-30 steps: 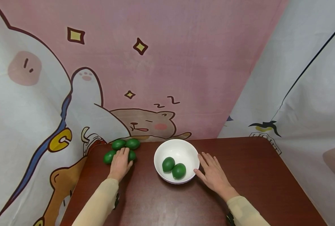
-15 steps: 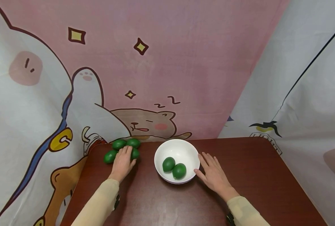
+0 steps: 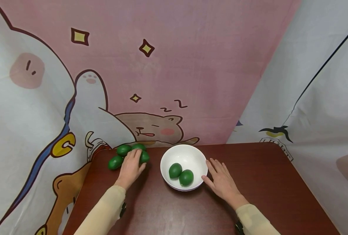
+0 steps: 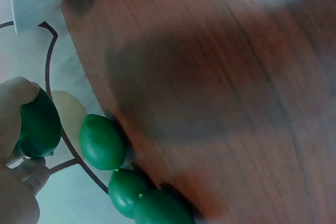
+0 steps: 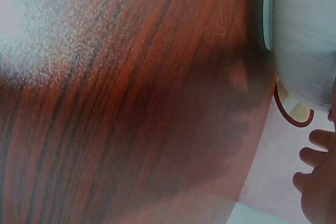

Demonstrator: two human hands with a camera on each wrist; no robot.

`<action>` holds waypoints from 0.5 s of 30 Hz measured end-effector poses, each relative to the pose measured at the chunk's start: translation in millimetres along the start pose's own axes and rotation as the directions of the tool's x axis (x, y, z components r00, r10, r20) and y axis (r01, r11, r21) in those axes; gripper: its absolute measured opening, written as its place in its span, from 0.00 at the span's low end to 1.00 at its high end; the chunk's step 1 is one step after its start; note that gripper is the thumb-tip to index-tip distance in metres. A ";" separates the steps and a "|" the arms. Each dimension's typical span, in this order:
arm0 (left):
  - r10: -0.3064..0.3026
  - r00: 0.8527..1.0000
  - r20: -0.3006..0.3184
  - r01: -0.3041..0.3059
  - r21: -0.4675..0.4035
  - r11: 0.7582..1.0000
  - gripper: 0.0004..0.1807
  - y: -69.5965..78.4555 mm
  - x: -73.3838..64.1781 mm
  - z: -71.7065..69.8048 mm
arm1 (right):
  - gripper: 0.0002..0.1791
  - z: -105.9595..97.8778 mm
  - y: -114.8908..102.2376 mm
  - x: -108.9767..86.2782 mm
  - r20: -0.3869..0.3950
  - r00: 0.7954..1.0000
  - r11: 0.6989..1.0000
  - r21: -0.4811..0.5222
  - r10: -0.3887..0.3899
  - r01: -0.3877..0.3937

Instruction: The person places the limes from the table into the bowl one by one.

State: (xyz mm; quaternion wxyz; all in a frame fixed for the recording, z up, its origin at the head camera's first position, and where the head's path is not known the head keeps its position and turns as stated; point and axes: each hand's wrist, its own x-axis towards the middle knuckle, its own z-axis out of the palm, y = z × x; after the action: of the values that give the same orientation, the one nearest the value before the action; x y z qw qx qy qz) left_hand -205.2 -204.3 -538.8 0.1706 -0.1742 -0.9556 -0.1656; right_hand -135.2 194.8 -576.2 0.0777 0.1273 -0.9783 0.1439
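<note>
My left hand (image 3: 131, 167) grips a green lime (image 3: 145, 157) at the table's back left. In the left wrist view, thumb and fingers curl round this lime (image 4: 41, 128), which is raised off the table. Several other limes lie close by, including a front-left lime (image 3: 115, 162) and a back-left lime (image 3: 123, 150); another lime (image 3: 139, 147) is partly behind the hand. A white bowl (image 3: 187, 152) stands to the right, holding two limes (image 3: 186, 178). My right hand (image 3: 223, 183) has its fingers spread and rests against the bowl's right side.
The dark red-brown wooden table (image 3: 256, 182) ends at a back edge against a cartoon-printed curtain (image 3: 215, 71). A whitish curtain (image 3: 324, 98) hangs along the right side.
My left hand has moved rightward and slightly back with a lime in its fingers, lifting it away from the others. The right hand and bowl stay in place.
</note>
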 end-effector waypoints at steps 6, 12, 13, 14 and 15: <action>0.012 1.000 0.004 -0.012 -0.002 1.000 0.30 9.8 5.7 -4.3 | 0.43 -0.3 -0.2 -0.2 0.001 1.000 1.000 -0.003 -0.002 0.002; 0.016 1.000 0.004 -0.016 0.001 1.000 0.31 19.2 9.5 -5.8 | 0.43 -0.7 -0.5 -0.5 0.000 1.000 1.000 0.000 -0.001 0.001; 0.015 1.000 0.004 -0.015 0.001 1.000 0.31 21.0 10.1 -6.4 | 0.43 -0.8 -0.6 -0.5 0.000 1.000 1.000 0.001 -0.001 0.001; 0.015 1.000 0.004 -0.015 -0.002 1.000 0.31 22.9 10.7 -7.1 | 0.43 -0.8 -0.6 -0.6 0.002 1.000 1.000 0.002 0.000 0.000; 0.014 1.000 0.005 -0.014 -0.005 1.000 0.31 24.9 11.4 -7.8 | 0.43 -0.9 -0.8 -0.7 0.002 1.000 1.000 0.004 0.000 0.000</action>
State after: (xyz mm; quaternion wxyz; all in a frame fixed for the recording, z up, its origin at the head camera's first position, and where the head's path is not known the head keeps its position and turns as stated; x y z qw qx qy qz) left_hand -203.4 -182.1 -521.1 0.1691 -0.1815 -0.9544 -0.1662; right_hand -134.3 194.5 -575.2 0.0763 0.1277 -0.9781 0.1458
